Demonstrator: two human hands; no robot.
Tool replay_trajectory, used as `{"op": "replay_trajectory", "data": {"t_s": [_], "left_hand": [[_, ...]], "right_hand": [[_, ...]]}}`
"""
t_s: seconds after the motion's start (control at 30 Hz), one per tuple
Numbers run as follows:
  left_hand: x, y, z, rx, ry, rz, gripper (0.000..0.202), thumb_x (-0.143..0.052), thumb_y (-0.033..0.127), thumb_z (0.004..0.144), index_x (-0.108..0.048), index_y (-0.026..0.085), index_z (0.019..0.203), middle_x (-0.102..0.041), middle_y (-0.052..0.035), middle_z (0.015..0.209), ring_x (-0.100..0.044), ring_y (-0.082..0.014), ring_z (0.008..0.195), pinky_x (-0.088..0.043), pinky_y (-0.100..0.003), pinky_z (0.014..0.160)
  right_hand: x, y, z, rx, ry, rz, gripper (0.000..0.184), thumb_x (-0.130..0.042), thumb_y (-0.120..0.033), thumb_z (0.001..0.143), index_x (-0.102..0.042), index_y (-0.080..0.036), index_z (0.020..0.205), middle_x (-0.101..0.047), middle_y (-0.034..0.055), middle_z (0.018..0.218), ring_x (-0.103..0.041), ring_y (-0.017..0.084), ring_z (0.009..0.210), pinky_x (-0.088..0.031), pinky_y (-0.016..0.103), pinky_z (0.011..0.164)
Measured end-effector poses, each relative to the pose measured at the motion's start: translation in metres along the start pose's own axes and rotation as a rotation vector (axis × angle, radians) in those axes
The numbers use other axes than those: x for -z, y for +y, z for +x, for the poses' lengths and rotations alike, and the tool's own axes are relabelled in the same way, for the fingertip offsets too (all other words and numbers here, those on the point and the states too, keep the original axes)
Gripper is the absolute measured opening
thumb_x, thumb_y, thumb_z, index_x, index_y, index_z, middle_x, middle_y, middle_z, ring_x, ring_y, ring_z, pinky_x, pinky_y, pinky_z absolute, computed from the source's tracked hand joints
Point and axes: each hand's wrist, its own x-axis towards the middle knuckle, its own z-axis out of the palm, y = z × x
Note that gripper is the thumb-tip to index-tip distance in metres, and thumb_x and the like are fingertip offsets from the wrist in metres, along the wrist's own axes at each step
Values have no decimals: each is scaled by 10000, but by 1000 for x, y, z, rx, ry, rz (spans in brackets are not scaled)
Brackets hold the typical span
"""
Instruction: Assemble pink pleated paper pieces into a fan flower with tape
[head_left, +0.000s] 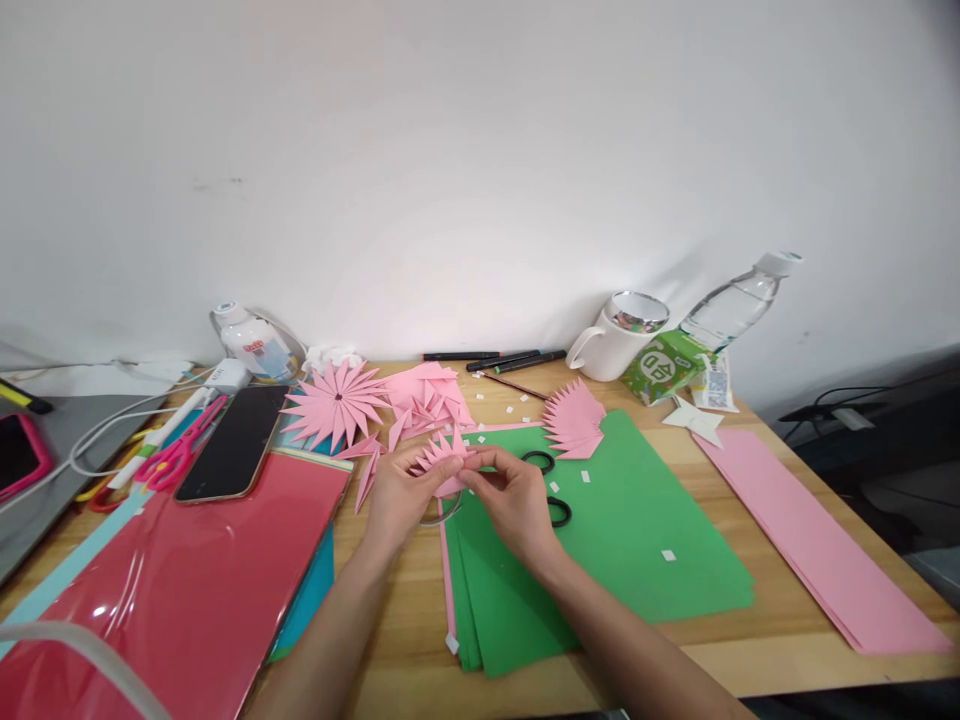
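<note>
A pink folded-paper fan (442,455) with pointed tips is pinched between my two hands above the left edge of some green paper (637,520). My left hand (405,492) grips its left side, thumb on top. At its right side the fingertips of my right hand (517,495) are closed on the paper. Black scissor handles (559,512) show beside my right hand; the blades are hidden. Behind my hands lie a finished pink paper pinwheel (339,400) and a heap of pink folded pieces (431,395). Another pink fan (576,420) rests at the green paper's far edge.
Along the wall stand a white mug (619,335), a green box (664,365), a clear bottle (739,300) and a white bottle (255,340). Black markers (514,360) lie between. A phone (236,445) rests on red paper (202,570); pink strips (817,540) lie right.
</note>
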Motion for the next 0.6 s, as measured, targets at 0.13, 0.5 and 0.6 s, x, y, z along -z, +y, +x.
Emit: {"op": "replay_trajectory", "data": {"t_s": [0.13, 0.5, 0.6], "left_hand": [[0, -2, 0, -30, -53, 31, 179, -770, 337, 636, -714, 169, 615, -666, -26, 660, -570, -165, 639, -453, -251, 570], [1, 3, 2, 40, -25, -118, 204, -818, 323, 562, -711, 156, 605, -657, -10, 608, -553, -147, 581, -434, -246, 540], [1, 8, 2, -5, -27, -16, 198, -813, 324, 558, -706, 160, 587, -646, -7, 599, -551, -157, 594, -436, -254, 559]], "right_hand": [[-1, 3, 0, -51, 39, 5, 180, -746, -344, 661, -697, -171, 671, -733, 82, 830, -688, 208, 747, -576, 327, 694], [12, -6, 10, -9, -141, -59, 230, -710, -407, 699, -704, -178, 674, -739, 93, 878, -680, 255, 939, -558, 363, 789], [14, -8, 11, 13, -146, -64, 230, -689, -405, 719, -686, -180, 671, -737, 96, 890, -682, 247, 923, -559, 342, 754]]}}
